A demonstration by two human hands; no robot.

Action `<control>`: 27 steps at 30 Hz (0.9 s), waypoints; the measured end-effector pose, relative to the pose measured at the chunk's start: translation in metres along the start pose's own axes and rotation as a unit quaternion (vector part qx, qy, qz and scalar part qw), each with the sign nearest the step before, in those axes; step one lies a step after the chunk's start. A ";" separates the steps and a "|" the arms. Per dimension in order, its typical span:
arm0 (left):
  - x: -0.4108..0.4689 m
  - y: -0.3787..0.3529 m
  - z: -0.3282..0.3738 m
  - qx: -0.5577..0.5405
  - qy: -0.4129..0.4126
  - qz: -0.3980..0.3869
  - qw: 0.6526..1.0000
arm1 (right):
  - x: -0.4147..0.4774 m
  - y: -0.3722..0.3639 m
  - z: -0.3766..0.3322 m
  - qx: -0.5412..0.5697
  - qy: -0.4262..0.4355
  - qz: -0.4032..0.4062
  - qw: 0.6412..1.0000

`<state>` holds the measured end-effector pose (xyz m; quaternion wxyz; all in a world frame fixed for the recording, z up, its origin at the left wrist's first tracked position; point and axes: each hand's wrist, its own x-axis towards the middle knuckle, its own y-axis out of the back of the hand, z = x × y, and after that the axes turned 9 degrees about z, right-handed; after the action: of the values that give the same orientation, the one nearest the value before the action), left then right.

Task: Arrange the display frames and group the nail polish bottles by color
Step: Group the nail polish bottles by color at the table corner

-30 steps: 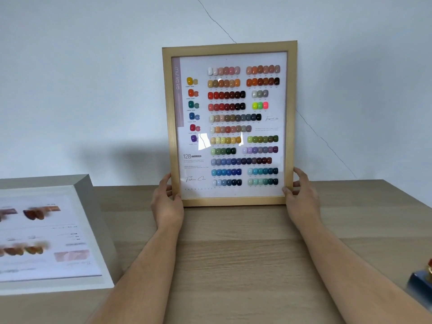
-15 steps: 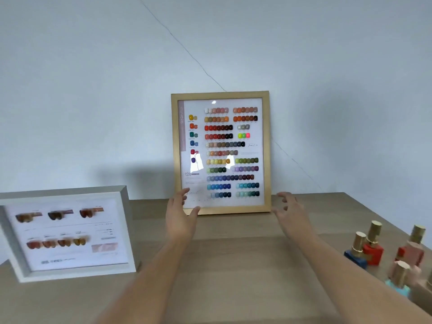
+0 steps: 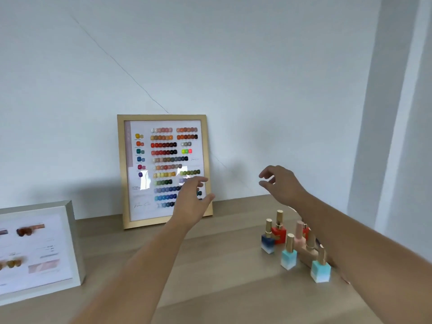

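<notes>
Gold frame upright against wall

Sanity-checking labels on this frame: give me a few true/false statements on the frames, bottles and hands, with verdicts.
1. The gold frame stands upright against the wall. True.
2. The left hand grips the gold frame's edge. False: it is open with fingers spread, holding nothing.
3. The right hand holds a bottle. False: it is empty, raised above the nail polish bottles.
4. The bottles stand upright on the table, right of the gold frame. True.
5. The white frame hangs on the wall. False: it sits on the table at the left.
</notes>
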<state>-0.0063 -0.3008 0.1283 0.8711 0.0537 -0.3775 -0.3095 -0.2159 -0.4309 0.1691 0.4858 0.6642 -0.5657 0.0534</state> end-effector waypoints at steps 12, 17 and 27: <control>0.001 -0.129 0.035 0.049 -0.040 -0.177 0.982 | 0.004 0.052 0.094 -0.089 -0.065 -0.102 0.989; 0.006 -0.153 0.044 0.104 -0.069 -0.245 0.961 | -0.003 0.056 0.112 -0.127 -0.081 -0.161 0.975; 0.014 -0.172 0.058 0.149 -0.073 -0.344 0.924 | -0.016 0.063 0.118 -0.152 -0.095 -0.153 0.972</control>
<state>-0.1246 -0.4389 0.1215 0.6634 0.2868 -0.4399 -0.5331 -0.3285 -0.4958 0.1347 0.5276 0.6633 -0.5024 -0.1713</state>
